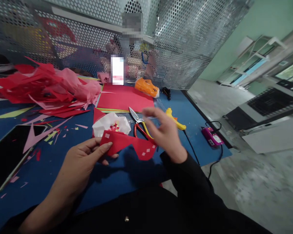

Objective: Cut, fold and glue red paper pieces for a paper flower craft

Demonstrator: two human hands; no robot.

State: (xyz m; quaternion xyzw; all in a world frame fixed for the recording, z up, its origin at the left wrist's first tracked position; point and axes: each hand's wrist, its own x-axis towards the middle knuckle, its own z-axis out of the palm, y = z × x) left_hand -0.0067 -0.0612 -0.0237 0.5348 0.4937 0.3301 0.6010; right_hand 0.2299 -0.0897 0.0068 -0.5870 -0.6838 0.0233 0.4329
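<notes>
A phone (9, 156) lies far left on the blue table (112, 177), with scraps (39, 84) piled beyond it. The left hand (88, 157) pinches the left end of a folded red paper (127, 143), which is held low over the table. Scissors (139, 125) lie just behind it. The right hand (166, 135) is blurred, its fingers spread by the paper's right end. A glue gun (176, 121) lies beside it.
</notes>
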